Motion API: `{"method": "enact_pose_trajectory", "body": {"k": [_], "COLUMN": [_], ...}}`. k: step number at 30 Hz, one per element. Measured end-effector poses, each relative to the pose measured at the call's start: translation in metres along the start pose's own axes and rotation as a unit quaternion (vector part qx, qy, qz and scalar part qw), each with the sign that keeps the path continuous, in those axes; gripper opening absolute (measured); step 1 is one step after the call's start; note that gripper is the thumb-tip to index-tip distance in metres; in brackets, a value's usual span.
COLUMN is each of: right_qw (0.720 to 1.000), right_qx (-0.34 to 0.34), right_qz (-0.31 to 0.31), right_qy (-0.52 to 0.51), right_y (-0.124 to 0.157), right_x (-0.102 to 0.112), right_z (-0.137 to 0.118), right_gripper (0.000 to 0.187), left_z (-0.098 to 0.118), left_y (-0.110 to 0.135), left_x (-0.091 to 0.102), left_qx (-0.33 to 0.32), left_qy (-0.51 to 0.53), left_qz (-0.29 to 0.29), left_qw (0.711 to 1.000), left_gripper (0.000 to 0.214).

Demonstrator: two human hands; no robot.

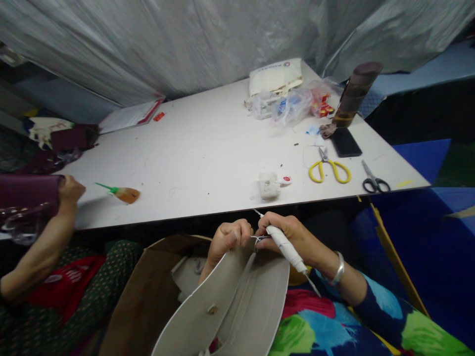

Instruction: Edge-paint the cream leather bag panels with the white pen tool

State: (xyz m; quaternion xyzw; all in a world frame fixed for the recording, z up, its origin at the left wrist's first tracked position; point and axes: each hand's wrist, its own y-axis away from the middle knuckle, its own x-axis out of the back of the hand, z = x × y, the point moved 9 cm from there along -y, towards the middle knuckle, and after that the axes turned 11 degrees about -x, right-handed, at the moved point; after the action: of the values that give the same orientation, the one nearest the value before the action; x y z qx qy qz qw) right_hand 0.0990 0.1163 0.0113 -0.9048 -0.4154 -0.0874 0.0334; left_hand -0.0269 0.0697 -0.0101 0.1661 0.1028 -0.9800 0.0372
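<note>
An off-white handbag (260, 301), its top open towards me, rests in front of my body below the table edge. My left hand (230, 236) is closed at the bag's upper edge, with a short white thread (256, 238) between it and my other hand. In my right hand (287, 230) is a white-wrapped awl (285, 247), tilted, with thin points at both ends. The right fingertips also touch the bag's edge near a small metal piece, largely hidden. A small metal clasp (212, 309) shows on the bag's panel.
On the white table (200, 148) lie yellow-handled scissors (328, 168), black scissors (375, 183), a phone (346, 142), a white block (269, 186) and a glue bottle (126, 195). A brown flask (356, 94) stands behind. At left, a co-worker's hand (70, 190) holds a maroon bag (29, 195). A cardboard box (137, 291) sits beside me.
</note>
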Motion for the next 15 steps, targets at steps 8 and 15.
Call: {"method": "enact_pose_trajectory", "body": {"k": [8, 15], "right_qw": [0.994, 0.994], "right_qx": [0.009, 0.004], "right_qz": [0.105, 0.11], "right_qy": [-0.012, -0.009], "right_y": [0.008, 0.009], "right_x": [0.005, 0.005], "right_z": [0.008, 0.012], "right_gripper": [0.011, 0.011], "left_z": [0.004, 0.01], "left_y": [0.009, 0.012], "left_x": [-0.004, -0.004], "left_qx": [0.158, 0.159], "left_qy": [-0.078, -0.256], "left_qz": [-0.012, -0.029], "left_qw": [0.984, 0.953], "left_gripper": [0.048, 0.049]}}
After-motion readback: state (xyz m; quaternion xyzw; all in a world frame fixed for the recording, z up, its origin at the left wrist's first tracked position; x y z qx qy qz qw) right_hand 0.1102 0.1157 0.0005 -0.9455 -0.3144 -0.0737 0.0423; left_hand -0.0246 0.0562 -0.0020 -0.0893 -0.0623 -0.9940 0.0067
